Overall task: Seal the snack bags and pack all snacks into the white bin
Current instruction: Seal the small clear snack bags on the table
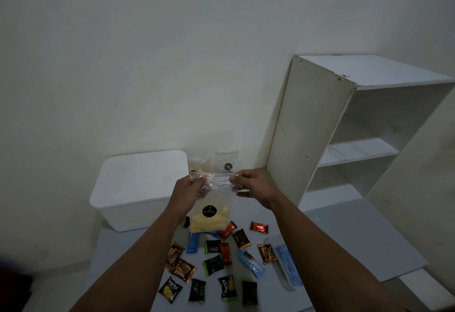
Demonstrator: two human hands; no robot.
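Snack packets litter table — shelf right, bin left.

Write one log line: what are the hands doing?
left hand + right hand: pinch clear snack bag top | white bin: lidded

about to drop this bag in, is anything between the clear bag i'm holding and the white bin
Nothing visible blocks the way. Both the left hand and right hand pinch the top of the clear snack bag, held up above the table. The white bin sits to its left with open air between. Two more clear bags stand behind, out of the path.
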